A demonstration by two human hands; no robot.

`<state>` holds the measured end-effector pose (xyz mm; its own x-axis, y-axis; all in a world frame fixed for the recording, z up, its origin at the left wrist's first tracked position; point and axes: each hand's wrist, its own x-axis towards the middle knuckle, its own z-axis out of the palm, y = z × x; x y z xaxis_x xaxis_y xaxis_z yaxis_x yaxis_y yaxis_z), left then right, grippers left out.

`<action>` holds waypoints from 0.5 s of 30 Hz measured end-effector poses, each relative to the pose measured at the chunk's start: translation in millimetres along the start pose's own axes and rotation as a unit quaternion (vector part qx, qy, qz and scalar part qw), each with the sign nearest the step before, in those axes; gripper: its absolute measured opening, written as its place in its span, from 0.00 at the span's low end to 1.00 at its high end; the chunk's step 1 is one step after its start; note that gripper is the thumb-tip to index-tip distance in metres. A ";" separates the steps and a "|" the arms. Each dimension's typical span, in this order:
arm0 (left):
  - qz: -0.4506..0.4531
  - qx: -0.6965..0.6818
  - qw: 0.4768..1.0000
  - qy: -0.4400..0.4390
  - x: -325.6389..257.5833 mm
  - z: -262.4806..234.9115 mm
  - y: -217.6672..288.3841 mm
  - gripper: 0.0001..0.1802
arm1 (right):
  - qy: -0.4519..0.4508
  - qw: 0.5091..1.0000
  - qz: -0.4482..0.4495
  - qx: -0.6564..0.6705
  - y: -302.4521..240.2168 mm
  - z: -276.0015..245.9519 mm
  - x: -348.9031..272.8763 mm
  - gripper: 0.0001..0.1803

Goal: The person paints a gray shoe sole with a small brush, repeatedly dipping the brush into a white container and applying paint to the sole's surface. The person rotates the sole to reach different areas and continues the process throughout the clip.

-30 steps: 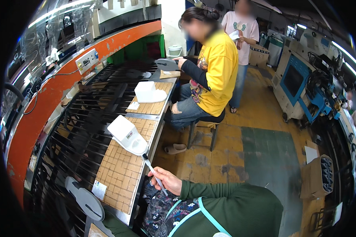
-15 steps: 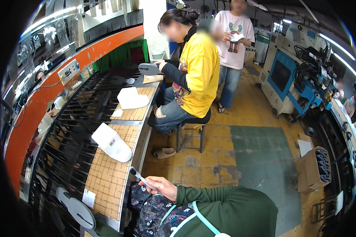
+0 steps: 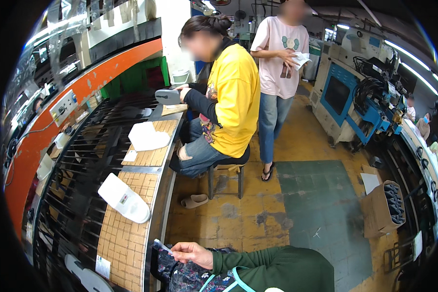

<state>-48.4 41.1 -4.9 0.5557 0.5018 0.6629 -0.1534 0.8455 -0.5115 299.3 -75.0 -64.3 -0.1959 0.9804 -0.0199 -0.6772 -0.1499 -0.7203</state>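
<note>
My right hand is over my lap, closed on the pale handle of a small brush. The brush points left toward the bench edge; its bristle end is hard to make out now. My left hand is out of view. At the lower left lies a grey sandal sole, partly cut off by the dark rim. A white plastic container rests on the wooden board to the left of my right hand. A small white label or paper is on the board's near end.
Dark rods of a conveyor rack run behind the bench. Ahead, a seated co-worker in yellow holds a grey sole; another white container lies nearby. A person in pink stands beyond. A cardboard box is at right.
My view has shifted, and the bench things sit lower and further left. My right hand with the brush is lower in the picture. The standing person has come nearer.
</note>
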 end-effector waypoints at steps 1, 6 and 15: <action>0.005 -0.065 0.998 -0.017 -0.8 -3.1 -0.9 0.21 | -0.005 1.000 0.000 0.016 -0.7 -1.7 0.5 0.11; -0.021 -0.215 0.974 -0.073 -1.3 -6.2 4.9 0.21 | 0.006 1.000 0.013 0.011 -8.0 -9.0 2.5 0.11; 0.069 -0.138 0.983 -0.101 -18.0 22.6 22.5 0.17 | 0.001 1.000 0.023 -0.006 -16.6 -2.3 3.3 0.12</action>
<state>-80.4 55.3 -16.0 0.3678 0.6578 0.6572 0.0260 0.6992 -0.7144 311.6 -69.0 -54.0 -0.2258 0.9727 -0.0541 -0.6590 -0.1934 -0.7269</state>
